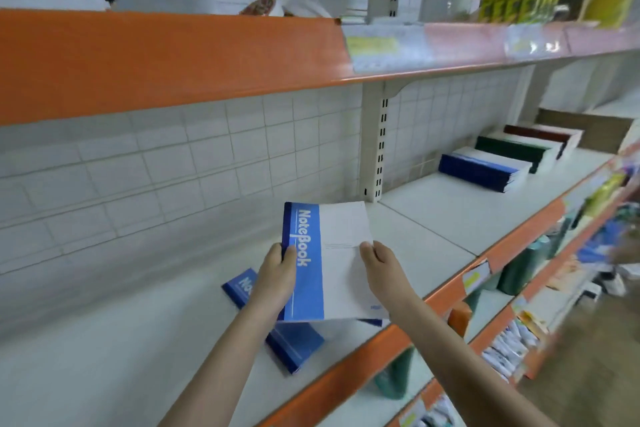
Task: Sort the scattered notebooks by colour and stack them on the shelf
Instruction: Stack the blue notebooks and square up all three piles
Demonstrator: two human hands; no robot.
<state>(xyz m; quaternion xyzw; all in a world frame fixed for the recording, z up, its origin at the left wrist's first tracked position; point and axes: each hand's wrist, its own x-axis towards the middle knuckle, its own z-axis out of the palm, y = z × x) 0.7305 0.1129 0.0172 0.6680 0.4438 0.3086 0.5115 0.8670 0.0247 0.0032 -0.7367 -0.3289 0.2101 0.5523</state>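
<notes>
Both hands hold one blue-and-white notebook point(329, 263) up over the white shelf point(450, 218), its cover facing the person. The left hand point(277, 277) grips the blue spine edge, thumb lying on the cover beside the word "NoteBook" and fingers wrapped behind out of sight. The right hand point(379, 267) pinches the white right edge, thumb on the front and the other fingers behind the cover. The notebook sits between the two hands, most of it above them, its long axis running up and away from the person, tilted a little to the left at the top; the spine is on the left-hand side and the printed title runs along it, reading from the far end toward the near end. Just below and behind the left hand lies a second notebook point(294, 343), blue, flat on the shelf, partly hidden by the left wrist and the held one, its long axis slanting from far left to near right. Well off to the right of the right hand, farther along the same shelf, stand three low stacks side by side: a blue stack point(481, 172) nearest, then a green stack point(516, 149), then a dark red stack point(543, 133) farthest away.
</notes>
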